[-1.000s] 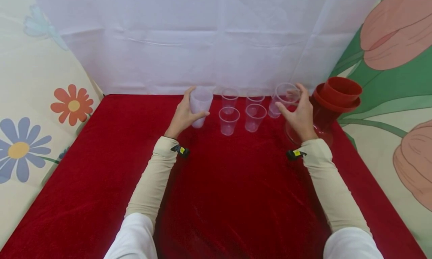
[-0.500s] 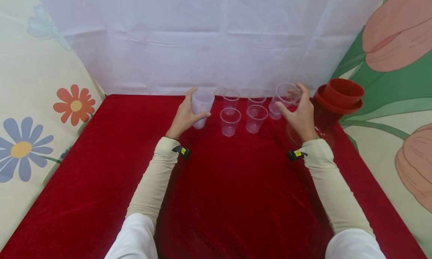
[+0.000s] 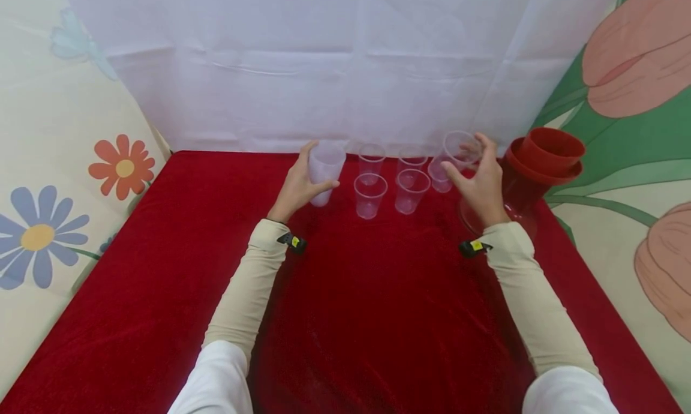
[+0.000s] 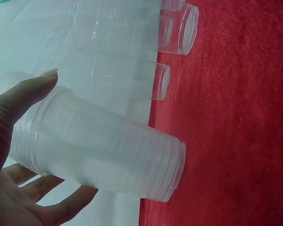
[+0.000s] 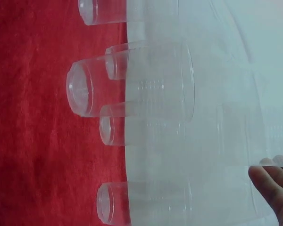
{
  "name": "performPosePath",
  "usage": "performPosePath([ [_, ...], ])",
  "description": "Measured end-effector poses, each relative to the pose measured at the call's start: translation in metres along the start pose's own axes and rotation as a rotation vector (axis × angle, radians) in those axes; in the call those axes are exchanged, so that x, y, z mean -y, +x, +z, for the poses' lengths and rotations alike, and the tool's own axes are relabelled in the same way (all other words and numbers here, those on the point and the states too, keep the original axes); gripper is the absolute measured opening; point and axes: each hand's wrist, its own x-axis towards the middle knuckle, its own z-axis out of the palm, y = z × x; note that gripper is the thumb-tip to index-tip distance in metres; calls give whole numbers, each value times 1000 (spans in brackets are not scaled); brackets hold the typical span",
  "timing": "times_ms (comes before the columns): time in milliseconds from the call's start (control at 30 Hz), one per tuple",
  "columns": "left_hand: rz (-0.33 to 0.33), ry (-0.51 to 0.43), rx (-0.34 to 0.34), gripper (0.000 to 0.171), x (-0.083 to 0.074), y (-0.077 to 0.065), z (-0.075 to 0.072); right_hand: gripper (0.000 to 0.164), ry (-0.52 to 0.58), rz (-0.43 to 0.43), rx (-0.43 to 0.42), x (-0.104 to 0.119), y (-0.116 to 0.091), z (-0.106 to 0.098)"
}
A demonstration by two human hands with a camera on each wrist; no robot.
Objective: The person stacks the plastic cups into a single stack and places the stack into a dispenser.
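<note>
Gripping a stack of clear cups, the left hand is holding it near the top, with the thumb on one side and the fingers on the other. I cannot tell whether the bottom is touching the red cloth. Across from it, the right hand is pinching what looks like one loose cup near the rim, up off the cloth. These cups are looking thin and smooth, so they are probably feeling very light, a bit bendy and rather slippery. Squeezing hard could be denting or cracking a single cup, so soft fingers by its firmer rim are likely working best. The stack is probably being stiffer, since many walls are helping each other, and its bunched rims are looking like a good place for holding. Between the hands, two front cups and two back cups are standing upright, and a fifth cup is standing near the loose one. Past the right hand, red tubs are standing in a pile, and a white sheet is hanging behind.
</note>
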Motion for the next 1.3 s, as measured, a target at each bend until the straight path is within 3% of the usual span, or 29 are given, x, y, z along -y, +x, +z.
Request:
performPosePath([
  [400,1,3,8,97,-1,0,-1,70,127,24,-9,3,2,6],
  [800,3,0,-1,98,1,1,0,67,165,4,-20,27,3,9],
  [1067,2,-6,9,96,-1,2,3,72,161,33,-16,12,8,9],
  [1300,-5,0,3,96,-1,1,2,73,197,25,-6,12,11,14],
])
